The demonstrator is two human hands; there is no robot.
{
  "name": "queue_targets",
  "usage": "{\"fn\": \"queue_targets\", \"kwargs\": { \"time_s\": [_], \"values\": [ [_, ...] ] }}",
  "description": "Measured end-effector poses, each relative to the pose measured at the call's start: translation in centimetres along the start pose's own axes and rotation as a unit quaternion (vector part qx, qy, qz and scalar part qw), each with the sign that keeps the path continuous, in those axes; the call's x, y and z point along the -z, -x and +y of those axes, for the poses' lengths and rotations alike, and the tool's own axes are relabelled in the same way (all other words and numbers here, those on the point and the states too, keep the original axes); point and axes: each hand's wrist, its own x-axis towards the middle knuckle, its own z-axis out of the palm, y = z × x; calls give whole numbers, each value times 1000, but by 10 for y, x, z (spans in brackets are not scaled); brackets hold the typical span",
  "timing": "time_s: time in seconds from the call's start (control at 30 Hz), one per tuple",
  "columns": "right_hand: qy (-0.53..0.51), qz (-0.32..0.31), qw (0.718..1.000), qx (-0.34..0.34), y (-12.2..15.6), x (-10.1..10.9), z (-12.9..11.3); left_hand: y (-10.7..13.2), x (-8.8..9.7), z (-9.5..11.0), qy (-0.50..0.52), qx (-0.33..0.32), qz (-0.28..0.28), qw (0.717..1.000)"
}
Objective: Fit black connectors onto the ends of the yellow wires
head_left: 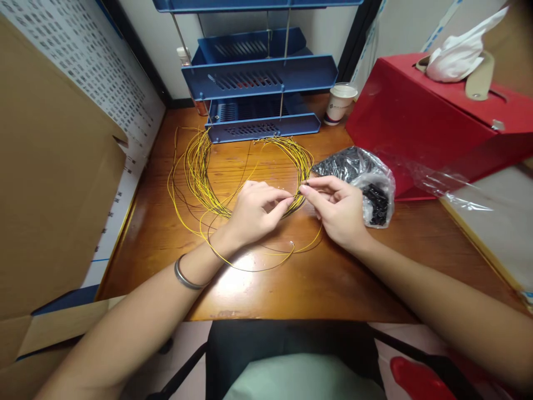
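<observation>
A loose coil of yellow and dark wires [199, 169] lies on the wooden table, its strands running under both hands. My left hand [259, 212] is closed in a pinch at the coil's right side, on what looks like a thin wire. Just beside it my right hand [340, 210] pinches a small dark piece [306, 183], whose exact shape is too small to make out. The fingertips of both hands almost meet. To the right of my right hand sits a clear plastic bag [358, 161] holding many small black parts [377, 203].
A blue tiered tray rack [262, 78] stands behind the coil, with a paper cup [340, 104] to its right. A red box [400, 128] with tissue on top is at the right. Cardboard [54, 166] rises on the left. The table's front edge [300, 320] is near me.
</observation>
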Motion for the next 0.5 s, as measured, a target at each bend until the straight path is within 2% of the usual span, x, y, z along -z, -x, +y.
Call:
{"fn": "queue_targets", "kwargs": {
  "time_s": [0.1,0.3,0.5],
  "values": [
    [7,-16,1000,-1,2,-2,1,-1,1,0,-1,11,-9,1000],
    [1,21,1000,0,-2,2,-2,-1,1,1,4,12,-16,1000],
    [15,-15,1000,-10,3,-2,1,-1,1,1,2,11,-13,1000]
  ]
}}
